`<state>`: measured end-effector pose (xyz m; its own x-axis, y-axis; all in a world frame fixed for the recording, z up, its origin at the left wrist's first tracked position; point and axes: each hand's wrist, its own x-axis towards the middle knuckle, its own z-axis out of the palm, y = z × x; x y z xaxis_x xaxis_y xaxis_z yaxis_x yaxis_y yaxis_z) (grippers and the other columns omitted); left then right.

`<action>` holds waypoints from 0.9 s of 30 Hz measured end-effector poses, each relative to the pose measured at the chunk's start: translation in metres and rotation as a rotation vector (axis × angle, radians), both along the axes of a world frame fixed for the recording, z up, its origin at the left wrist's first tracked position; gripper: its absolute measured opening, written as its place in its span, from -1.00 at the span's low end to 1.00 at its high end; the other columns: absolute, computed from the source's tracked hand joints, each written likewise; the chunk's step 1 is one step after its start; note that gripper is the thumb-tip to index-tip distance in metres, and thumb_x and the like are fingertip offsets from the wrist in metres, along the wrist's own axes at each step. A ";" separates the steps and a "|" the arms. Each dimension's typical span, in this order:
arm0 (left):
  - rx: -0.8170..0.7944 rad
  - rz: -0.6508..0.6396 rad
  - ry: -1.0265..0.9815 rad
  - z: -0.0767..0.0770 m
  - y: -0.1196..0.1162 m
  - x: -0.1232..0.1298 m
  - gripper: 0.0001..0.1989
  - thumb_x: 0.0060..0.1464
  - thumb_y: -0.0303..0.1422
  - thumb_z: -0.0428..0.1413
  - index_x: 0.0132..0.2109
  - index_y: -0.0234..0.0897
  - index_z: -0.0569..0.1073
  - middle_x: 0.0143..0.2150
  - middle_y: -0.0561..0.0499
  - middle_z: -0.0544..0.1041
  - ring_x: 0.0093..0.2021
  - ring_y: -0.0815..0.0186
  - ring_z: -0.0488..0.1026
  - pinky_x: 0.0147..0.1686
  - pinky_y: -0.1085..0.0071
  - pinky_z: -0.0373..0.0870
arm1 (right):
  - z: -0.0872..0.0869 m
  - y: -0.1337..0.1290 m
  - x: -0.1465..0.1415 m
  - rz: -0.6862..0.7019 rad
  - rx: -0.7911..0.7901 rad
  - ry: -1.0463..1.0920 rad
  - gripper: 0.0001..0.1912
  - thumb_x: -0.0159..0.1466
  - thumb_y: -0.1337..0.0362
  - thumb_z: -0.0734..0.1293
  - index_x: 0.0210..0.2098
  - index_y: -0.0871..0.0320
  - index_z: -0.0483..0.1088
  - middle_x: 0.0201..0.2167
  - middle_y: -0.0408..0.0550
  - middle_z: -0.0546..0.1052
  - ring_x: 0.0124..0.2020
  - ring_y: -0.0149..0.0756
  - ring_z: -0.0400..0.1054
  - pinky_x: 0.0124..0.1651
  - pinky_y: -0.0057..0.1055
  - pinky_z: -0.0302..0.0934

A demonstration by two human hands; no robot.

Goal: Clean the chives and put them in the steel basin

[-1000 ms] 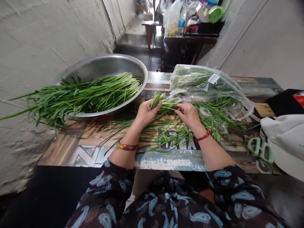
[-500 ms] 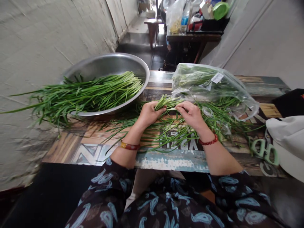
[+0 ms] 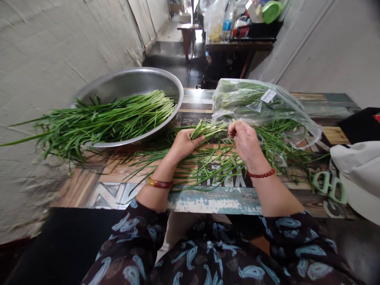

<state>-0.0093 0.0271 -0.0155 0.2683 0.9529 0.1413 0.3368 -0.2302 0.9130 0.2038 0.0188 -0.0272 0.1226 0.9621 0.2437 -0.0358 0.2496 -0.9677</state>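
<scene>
My left hand (image 3: 186, 143) is closed round a bunch of green stalks (image 3: 209, 130), their pale ends pointing right. Just right of those ends, my right hand (image 3: 242, 136) has its fingers pressed together; whatever they pinch is too small to make out. Loose stalks (image 3: 219, 168) lie on the patterned wooden table below and between the hands. At the left, a large metal basin (image 3: 118, 77) holds a thick heap of green stalks (image 3: 127, 116), with leaves hanging over its rim. A clear plastic bag (image 3: 285, 105) with more greens lies behind my right hand.
Green-handled scissors (image 3: 329, 187) and a pale cap (image 3: 358, 166) lie at the table's right end, with a black object (image 3: 360, 126) behind them. Farther back, a small table (image 3: 240, 46) carries a bottle (image 3: 227, 24) and a green bowl (image 3: 271, 12). A wall runs along the left.
My right hand has moved slightly right, away from the stalk ends, and turned, its fingers now curled together. My left hand keeps the bunch. The view has shifted slightly.
</scene>
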 end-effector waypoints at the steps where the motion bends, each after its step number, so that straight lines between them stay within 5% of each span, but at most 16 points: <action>1: 0.003 0.003 -0.007 0.000 0.000 0.000 -0.67 0.02 -0.19 0.19 -0.54 -0.33 0.36 -0.56 0.13 0.24 -0.50 0.45 0.13 -0.48 0.51 0.10 | 0.004 0.000 0.005 0.004 0.019 -0.073 -0.58 0.34 -0.06 0.23 -0.50 0.10 0.32 -0.52 -0.17 0.38 -0.44 -0.39 0.26 -0.29 -0.40 0.23; 5: 0.011 0.007 -0.028 0.000 0.000 0.000 -0.69 0.02 -0.20 0.19 -0.52 -0.33 0.40 -0.56 0.11 0.29 -0.49 0.43 0.17 -0.48 0.50 0.13 | 0.011 0.000 0.019 0.144 0.052 -0.441 -0.75 0.20 0.09 0.39 -0.46 0.13 0.42 -0.45 -0.12 0.49 -0.40 -0.35 0.33 -0.25 -0.35 0.27; 9: -0.012 -0.033 -0.034 0.000 0.000 0.000 -0.70 0.03 -0.20 0.19 -0.50 -0.34 0.43 -0.56 0.11 0.30 -0.49 0.42 0.19 -0.48 0.50 0.15 | 0.006 0.000 0.011 0.066 0.091 -0.508 -0.76 0.13 0.22 0.42 -0.20 0.14 0.48 -0.29 -0.07 0.56 -0.36 -0.33 0.40 -0.27 -0.36 0.30; 15: -0.021 -0.125 -0.012 0.002 -0.002 -0.001 -0.72 0.07 -0.21 0.19 -0.40 -0.37 0.52 -0.50 0.09 0.38 -0.45 0.41 0.25 -0.40 0.49 0.22 | 0.001 -0.003 -0.005 -0.047 0.207 -0.662 -0.90 0.23 0.26 0.34 -0.41 0.10 0.47 -0.41 -0.09 0.56 -0.38 -0.30 0.39 -0.22 -0.33 0.32; 20: 0.044 -0.160 0.122 0.000 -0.001 0.000 -0.77 0.04 -0.24 0.21 -0.38 -0.35 0.56 -0.52 0.11 0.39 -0.47 0.40 0.26 -0.43 0.50 0.19 | 0.002 -0.005 -0.006 -0.059 0.260 -0.700 -0.86 0.27 0.27 0.30 -0.40 0.11 0.46 -0.39 -0.06 0.57 -0.34 -0.27 0.41 -0.16 -0.33 0.31; 27: 0.231 -0.224 0.285 0.000 -0.001 0.003 -0.82 0.09 -0.39 0.10 -0.46 -0.30 0.47 -0.48 0.06 0.40 -0.44 0.38 0.30 -0.40 0.49 0.17 | -0.005 -0.006 -0.012 0.006 0.054 -0.451 -0.80 0.25 0.15 0.32 -0.40 0.13 0.47 -0.51 -0.14 0.50 -0.47 -0.34 0.32 -0.32 -0.38 0.23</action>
<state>-0.0066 0.0257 -0.0156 0.5246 0.8184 0.2345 0.4867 -0.5143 0.7062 0.1917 0.0126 -0.0323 -0.0130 0.9468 0.3214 0.3847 0.3015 -0.8724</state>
